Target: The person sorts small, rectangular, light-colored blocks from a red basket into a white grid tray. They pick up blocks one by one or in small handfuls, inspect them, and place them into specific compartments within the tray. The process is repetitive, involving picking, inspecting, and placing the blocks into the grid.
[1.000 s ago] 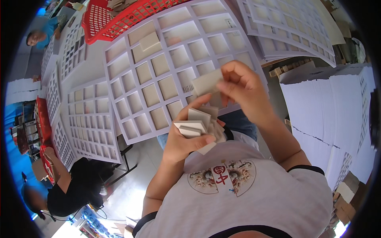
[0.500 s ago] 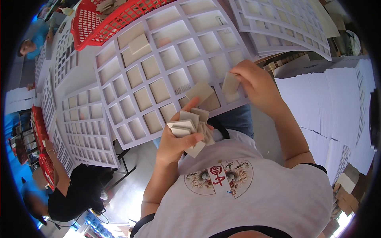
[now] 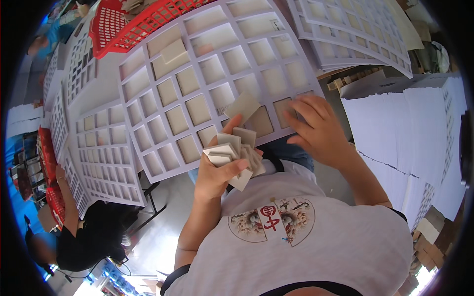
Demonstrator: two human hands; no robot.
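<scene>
My left hand (image 3: 217, 170) is closed around a loose stack of beige tiles (image 3: 236, 154), its thumb across the front. Under it lies a white grid panel (image 3: 163, 101) with square and rectangular compartments, some filled with flat beige pieces and others showing white bottoms. Over the panel's near right corner, my right hand (image 3: 318, 129) has its fingers apart and holds nothing. A beige tile (image 3: 283, 111) sits in the compartment beside those fingers, partly hidden by them. One loose tile (image 3: 243, 107) lies askew across the ribs by my left fingertips. Another loose tile (image 3: 173, 51) rests tilted farther back.
A red plastic basket (image 3: 143, 30) with beige pieces stands behind the panel. More grid panels (image 3: 106, 153) lie at left, and stacked panels (image 3: 355, 29) at back right. Tall white stacks (image 3: 405, 123) stand at right. A co-worker in black (image 3: 94, 241) is at lower left.
My right hand has let go of its tile, which now sits in the near right compartment, and the fingers have spread. My left hand has shifted slightly with its stack.
</scene>
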